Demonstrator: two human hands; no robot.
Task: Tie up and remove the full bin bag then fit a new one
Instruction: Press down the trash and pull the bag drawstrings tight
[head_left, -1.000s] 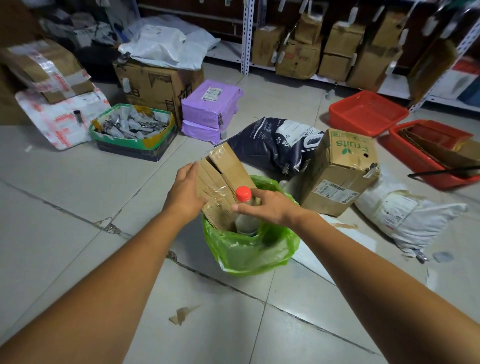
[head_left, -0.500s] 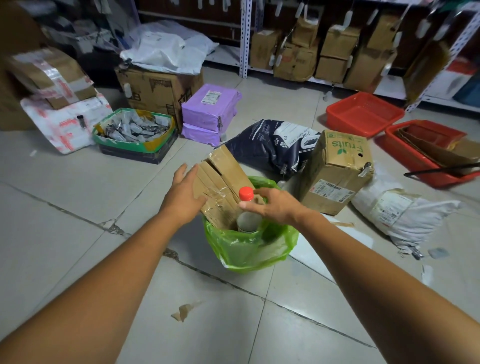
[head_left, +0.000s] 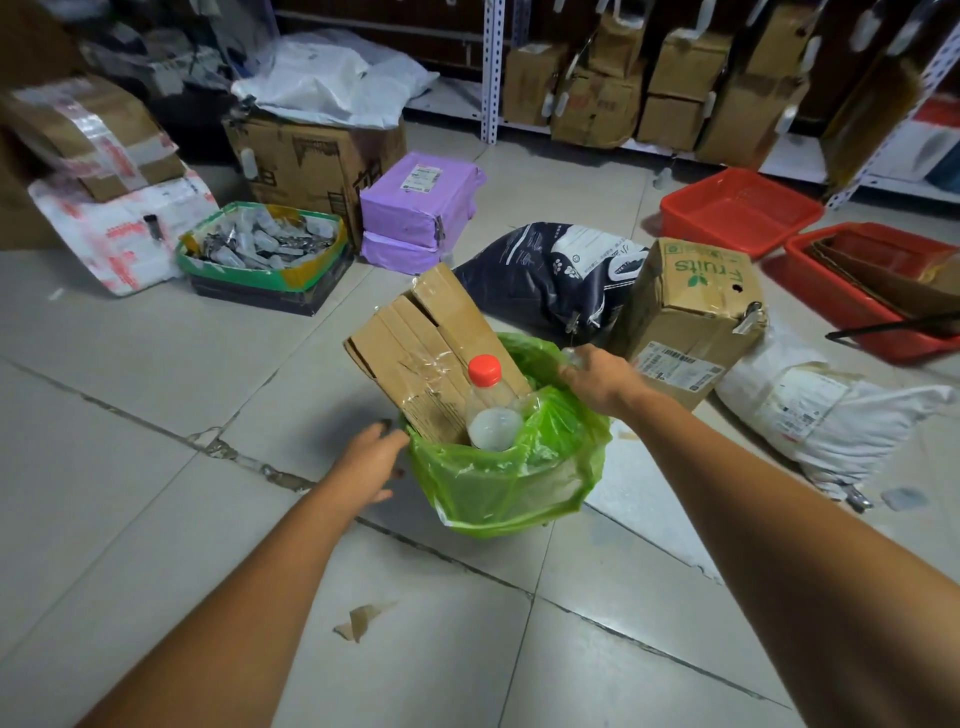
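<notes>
Green bin bag (head_left: 514, 478) sits on the tiled floor (head_left: 130, 395) at frame centre, full. Flattened cardboard (head_left: 431, 353) leans out of its upper-left side; a clear bottle (head_left: 491, 410) with a red cap stands beside it. Left hand (head_left: 371, 460) at the bag's left edge, fingers spread, gripping nothing. Right hand (head_left: 597, 379) at the bag's upper-right rim; can't tell whether it grips the plastic. "Fruits" box (head_left: 685, 312) just right of the bag.

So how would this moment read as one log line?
step: reaching for bag rim | left hand: open, beside green bag | right hand: at far rim | cardboard, bottle protruding | bag untied
</notes>
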